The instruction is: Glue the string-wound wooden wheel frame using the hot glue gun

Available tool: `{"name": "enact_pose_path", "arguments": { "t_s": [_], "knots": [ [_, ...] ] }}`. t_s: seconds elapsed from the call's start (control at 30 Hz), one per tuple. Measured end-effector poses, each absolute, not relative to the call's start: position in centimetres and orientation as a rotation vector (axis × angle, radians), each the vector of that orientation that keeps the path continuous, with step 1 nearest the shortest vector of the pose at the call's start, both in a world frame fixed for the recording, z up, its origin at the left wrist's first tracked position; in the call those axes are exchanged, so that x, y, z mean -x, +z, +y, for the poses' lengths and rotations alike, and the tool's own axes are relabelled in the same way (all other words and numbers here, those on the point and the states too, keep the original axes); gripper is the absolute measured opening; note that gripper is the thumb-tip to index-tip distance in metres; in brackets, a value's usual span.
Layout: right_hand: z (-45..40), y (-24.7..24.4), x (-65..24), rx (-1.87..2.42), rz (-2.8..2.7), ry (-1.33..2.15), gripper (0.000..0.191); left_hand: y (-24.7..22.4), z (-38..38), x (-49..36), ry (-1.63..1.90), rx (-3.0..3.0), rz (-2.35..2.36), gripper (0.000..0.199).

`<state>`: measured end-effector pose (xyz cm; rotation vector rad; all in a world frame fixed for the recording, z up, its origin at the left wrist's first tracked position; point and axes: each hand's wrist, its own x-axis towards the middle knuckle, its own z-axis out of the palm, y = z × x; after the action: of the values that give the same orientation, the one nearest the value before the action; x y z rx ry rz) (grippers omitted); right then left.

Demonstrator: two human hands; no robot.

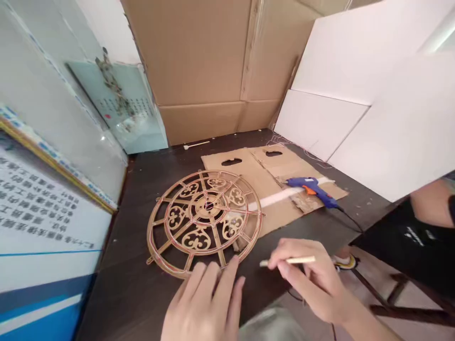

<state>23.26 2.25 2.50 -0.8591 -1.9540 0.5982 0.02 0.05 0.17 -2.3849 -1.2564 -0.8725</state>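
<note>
- The wooden wheel (pixel 205 221), a round fretwork piece with scrolls between its spokes, lies flat on the dark desk (pixel 142 293), a little to the ten o'clock side of both hands.
- The left hand (pixel 204 305) rests palm down at the wheel's six o'clock edge; its fingertips (pixel 232 265) touch or just overlap the rim, its grip released, flat and holding nothing.
- The right hand (pixel 313 279) is at about four o'clock from the wheel, near but apart from it, its grip pinched on a thin wooden stick (pixel 287 261) between thumb and fingers.
- The stick lies nearly level, its free end pointing toward nine o'clock, at the wheel's lower rim; whether the tip bears anything I cannot tell, it is too small.
- A flattened cardboard sheet (pixel 259 177) with two oval handle holes lies under the wheel's two o'clock edge and runs out toward two o'clock.
- On that sheet, at three o'clock from the wheel, rests a blue glue gun (pixel 311 188) with an orange trigger; its black cord trails off toward four o'clock.
- A pale strip (pixel 275 198) lies across the cardboard between the gun and the wheel.
- A cotton swab (pixel 196 144) lies at twelve o'clock near the back of the desk.
- Brown cardboard panels (pixel 199 61) stand behind, white boards (pixel 373 90) at two o'clock, printed posters (pixel 39 208) at nine o'clock.
- Another person's arm (pixel 430 201) shows at the three o'clock edge.
</note>
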Motion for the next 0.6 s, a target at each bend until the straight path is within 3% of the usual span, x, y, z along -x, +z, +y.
{"name": "enact_pose_path", "arguments": {
  "t_s": [0.27, 0.6],
  "knots": [
    [2.0, -0.6, -23.0, 1.028, -1.941, -0.047, 0.018, 0.5, 0.3, 0.0, -0.934, 2.325, -1.275, 0.017],
    [2.3, -0.2, -22.7, 1.061, -1.899, 0.041, 0.025, 0.7, 0.8, -0.8, -0.942, 2.372, -1.221, 0.019]
  ]
}}
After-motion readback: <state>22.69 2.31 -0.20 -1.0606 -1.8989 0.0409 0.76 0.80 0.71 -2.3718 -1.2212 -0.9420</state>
